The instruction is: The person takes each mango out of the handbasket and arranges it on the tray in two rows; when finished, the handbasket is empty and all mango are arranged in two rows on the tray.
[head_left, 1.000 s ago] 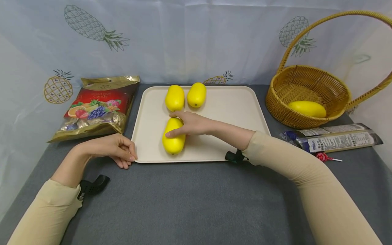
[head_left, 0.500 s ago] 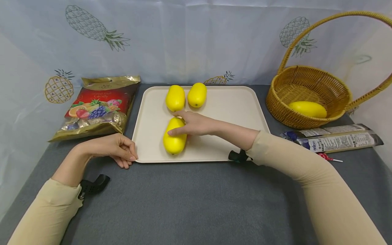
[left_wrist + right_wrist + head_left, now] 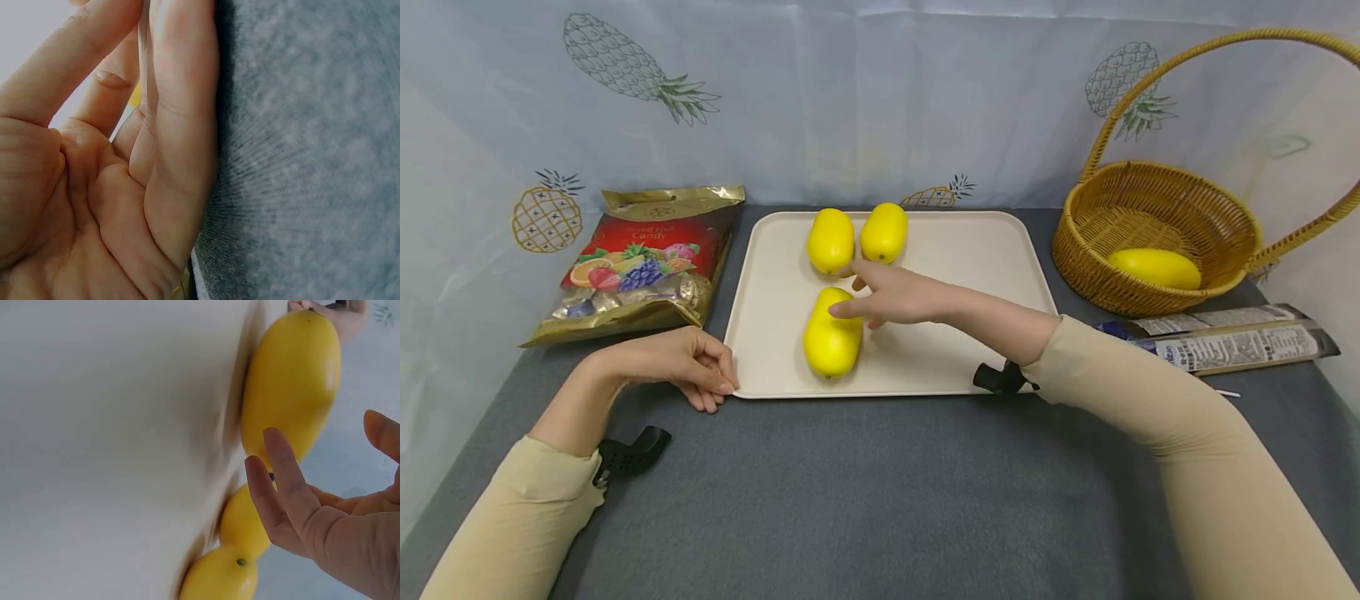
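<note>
On the cream tray, a yellow oblong fruit lies near the front left. My right hand hovers over its right side, fingers spread and holding nothing. In the right wrist view the fingertips overlap one end of this fruit. Behind it on the tray lie two more yellow fruits, a left one and a right one. My left hand pinches the tray's front left corner between thumb and index finger, the other fingers curled beneath. The left wrist view shows its palm close beside the grey cloth.
At right stands a wicker basket with a tall handle and one yellow fruit inside. Long plastic packets lie in front of it, beside a lollipop stick. A candy bag rests left of the tray.
My right hand has loosened from the front fruit and shifted to the right and slightly up. The fruit has moved a little to the right; the left hand stays put.
</note>
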Motion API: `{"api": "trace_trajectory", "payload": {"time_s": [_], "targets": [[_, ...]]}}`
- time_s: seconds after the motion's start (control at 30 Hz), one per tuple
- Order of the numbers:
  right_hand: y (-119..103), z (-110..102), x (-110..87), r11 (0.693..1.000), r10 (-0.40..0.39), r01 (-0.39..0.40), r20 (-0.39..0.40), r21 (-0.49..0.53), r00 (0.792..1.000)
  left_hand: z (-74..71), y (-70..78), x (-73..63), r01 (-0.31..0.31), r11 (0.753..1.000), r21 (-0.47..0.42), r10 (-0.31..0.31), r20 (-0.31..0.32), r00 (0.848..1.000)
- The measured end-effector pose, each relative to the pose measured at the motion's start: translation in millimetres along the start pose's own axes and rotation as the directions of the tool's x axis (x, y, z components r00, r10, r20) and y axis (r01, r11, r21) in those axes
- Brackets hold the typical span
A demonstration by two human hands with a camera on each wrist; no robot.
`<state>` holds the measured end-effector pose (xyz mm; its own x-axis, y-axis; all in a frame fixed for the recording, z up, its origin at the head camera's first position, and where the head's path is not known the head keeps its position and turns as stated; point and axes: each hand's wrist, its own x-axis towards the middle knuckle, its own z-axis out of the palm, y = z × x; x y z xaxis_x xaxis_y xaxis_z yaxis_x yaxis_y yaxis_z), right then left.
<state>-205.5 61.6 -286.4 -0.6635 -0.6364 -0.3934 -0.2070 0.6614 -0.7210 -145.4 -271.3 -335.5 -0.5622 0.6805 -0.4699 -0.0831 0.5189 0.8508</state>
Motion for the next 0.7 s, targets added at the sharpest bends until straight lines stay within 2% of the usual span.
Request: {"api": "trace_trajectory", "payload": {"time_s": [0.27, 0.7], "targets": [[-4, -14, -13.0, 0.997, -0.018, 0.021, -0.033, 0.08, 0.999, 0.4, -0.7, 0.3, -0.007, 1.0, -0.003, 0.007, 0.004, 1.0], [-3, -50, -40.8, 0.995, -0.047, 0.059, -0.144, 0.081, 0.989, 0.2, -1.1, 0.7, -0.011, 1.0, -0.007, 0.011, 0.01, 1.0]]}}
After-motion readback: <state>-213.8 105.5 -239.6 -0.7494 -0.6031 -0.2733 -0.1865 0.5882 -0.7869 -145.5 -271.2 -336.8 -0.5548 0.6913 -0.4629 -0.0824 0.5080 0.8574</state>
